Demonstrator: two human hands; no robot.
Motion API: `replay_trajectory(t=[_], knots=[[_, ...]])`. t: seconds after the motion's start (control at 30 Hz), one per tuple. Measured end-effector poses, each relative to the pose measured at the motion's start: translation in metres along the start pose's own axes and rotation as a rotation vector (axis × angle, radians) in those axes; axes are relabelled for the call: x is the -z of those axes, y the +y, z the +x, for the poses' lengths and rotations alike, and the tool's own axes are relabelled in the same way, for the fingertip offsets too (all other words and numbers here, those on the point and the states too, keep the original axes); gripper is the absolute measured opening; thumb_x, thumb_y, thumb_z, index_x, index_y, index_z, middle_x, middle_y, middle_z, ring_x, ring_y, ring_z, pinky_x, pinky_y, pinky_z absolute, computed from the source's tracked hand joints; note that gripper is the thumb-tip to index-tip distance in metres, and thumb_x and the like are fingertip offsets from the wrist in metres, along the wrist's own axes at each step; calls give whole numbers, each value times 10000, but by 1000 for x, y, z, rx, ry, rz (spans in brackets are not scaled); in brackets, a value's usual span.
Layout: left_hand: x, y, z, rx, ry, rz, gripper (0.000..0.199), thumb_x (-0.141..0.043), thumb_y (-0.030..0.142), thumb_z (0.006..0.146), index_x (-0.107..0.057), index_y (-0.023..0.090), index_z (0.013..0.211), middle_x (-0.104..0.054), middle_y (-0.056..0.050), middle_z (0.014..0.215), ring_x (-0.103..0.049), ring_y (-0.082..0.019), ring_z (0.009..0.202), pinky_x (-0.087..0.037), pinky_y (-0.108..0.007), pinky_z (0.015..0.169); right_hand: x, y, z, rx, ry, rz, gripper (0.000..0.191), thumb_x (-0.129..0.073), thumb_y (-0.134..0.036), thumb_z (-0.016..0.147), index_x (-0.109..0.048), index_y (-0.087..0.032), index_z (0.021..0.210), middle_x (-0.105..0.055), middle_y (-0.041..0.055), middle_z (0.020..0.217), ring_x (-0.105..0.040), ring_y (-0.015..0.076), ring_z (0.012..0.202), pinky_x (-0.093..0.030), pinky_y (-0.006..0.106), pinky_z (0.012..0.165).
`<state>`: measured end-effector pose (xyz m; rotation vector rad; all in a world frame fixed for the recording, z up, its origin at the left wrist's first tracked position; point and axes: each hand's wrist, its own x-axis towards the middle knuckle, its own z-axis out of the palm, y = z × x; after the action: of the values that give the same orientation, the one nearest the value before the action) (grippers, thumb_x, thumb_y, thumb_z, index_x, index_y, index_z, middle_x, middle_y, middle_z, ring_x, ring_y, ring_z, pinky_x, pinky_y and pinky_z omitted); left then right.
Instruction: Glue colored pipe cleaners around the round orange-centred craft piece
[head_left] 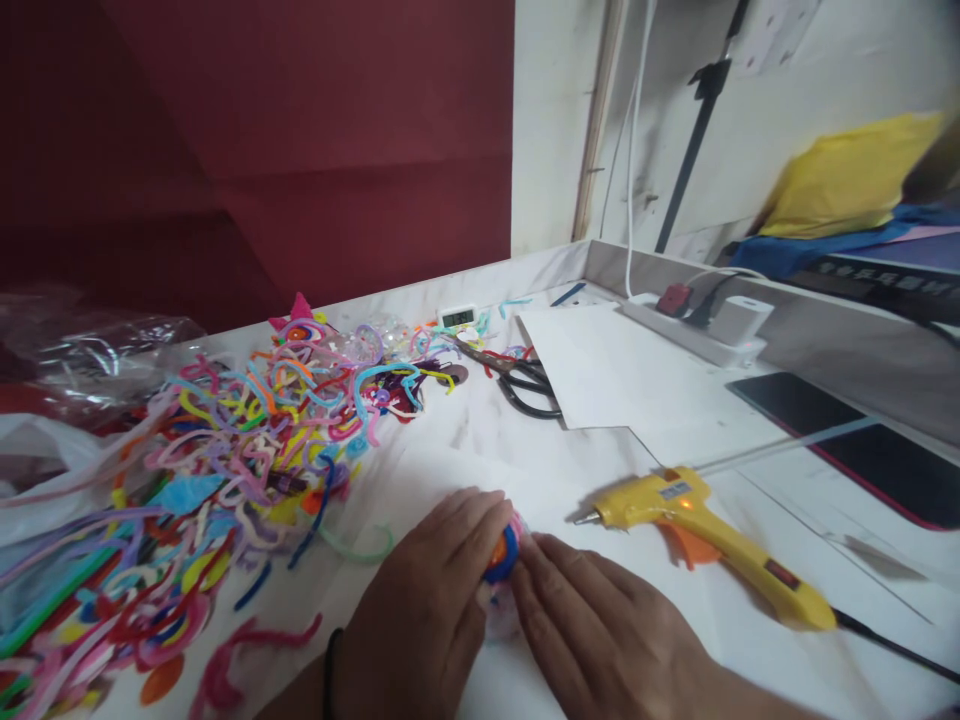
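Between my two hands, low in the middle of the view, is a small round coil [508, 553] with a blue ring, an orange centre and some pink at its edge. It looks like wound pipe cleaner. My left hand [439, 590] curls over its left side, fingers closed on it. My right hand [592, 620] presses against its right side with fingers held together. The fingers cover much of the coil. White paper [442, 470] lies beneath. To the right of my hands rests a yellow hot glue gun [675, 505], its nozzle pointing left and a small orange light glowing.
A heap of colourful pipe cleaners [262, 430] spreads across the left. Scissors [517, 380] lie behind my hands, near a small digital display [459, 317] and white sheet [600, 360]. Right stand a power strip [690, 335] and dark phone [847, 440]. A raised rim [795, 350] borders the table.
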<state>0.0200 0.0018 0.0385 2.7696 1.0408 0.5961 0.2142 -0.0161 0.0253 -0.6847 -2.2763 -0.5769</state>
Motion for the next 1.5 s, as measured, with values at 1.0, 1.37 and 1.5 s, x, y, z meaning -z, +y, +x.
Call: replay_trajectory(t=[1.0,1.37,1.5], knots=[[-7,-9,-13,18,63,-102,565,-392,202,977,-201,211,1509,-448,-121,1491,-422,-257,1377,-382,-434,1143,17,45,55,-223,-686,508,263,-492,-7,888,-651,-216,875,-697,27,927,-639,156,826,-450,263,719],[-15,-11,-13,15,70,-163,660,-378,133,936,-114,234,1533,-311,-127,1564,-356,-299,1408,-330,-484,1154,10,55,54,-219,-690,577,169,-632,-50,847,-590,-176,744,-647,-4,829,-590,132,764,-369,242,649],[-13,-10,-10,-7,82,-181,645,-379,116,921,-160,255,1512,-334,-122,1541,-360,-309,1397,-333,-498,1142,5,59,47,-225,-629,635,202,-696,-14,769,-581,-175,728,-634,-29,810,-581,109,760,-362,215,653]])
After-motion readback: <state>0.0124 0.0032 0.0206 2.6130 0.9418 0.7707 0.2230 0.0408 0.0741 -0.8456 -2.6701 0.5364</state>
